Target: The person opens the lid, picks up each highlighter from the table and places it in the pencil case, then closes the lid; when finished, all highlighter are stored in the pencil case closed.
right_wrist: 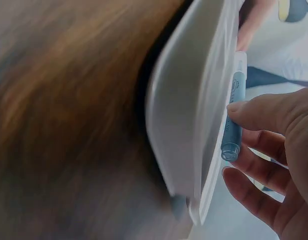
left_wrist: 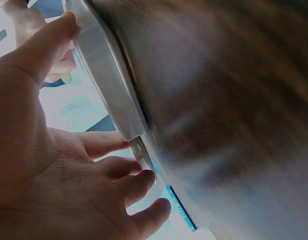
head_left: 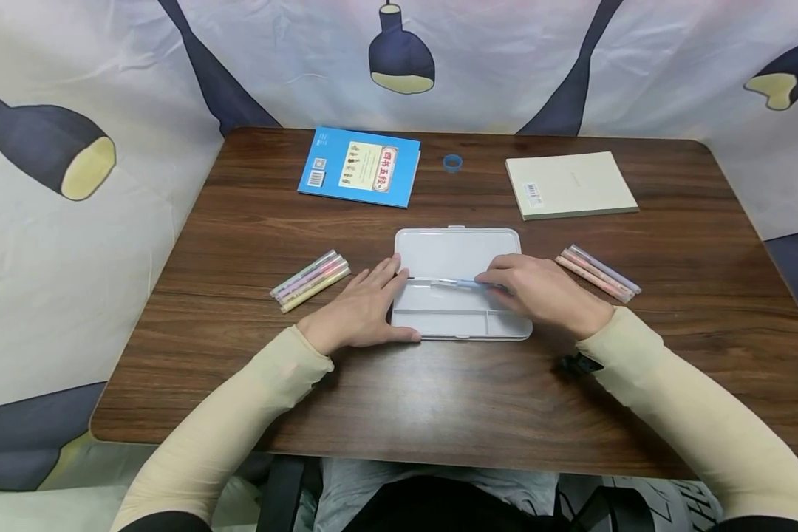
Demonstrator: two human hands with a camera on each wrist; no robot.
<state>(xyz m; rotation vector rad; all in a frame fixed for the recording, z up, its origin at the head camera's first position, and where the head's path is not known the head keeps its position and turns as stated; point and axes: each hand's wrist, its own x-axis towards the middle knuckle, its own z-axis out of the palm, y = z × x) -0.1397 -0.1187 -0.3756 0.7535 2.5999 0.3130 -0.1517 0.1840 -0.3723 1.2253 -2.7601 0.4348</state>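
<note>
A white plastic pencil case (head_left: 439,324) lies open in the middle of the table, its lid (head_left: 455,247) folded back away from me. My left hand (head_left: 366,310) rests at the case's left side with fingers spread and the thumb on the front edge. Between thumb and fingers, my right hand (head_left: 541,288) pinches a light blue marker (right_wrist: 236,115). That marker lies crosswise over the case, close to the hinge line. Dividers split the tray into compartments, and part of its right side is hidden under the right hand.
Several pastel markers (head_left: 311,281) lie side by side left of the case, and more markers (head_left: 598,273) lie to its right. Along the back of the wooden table (head_left: 412,399) are a blue book (head_left: 386,148), a blue tape roll (head_left: 452,171) and a cream book (head_left: 572,185).
</note>
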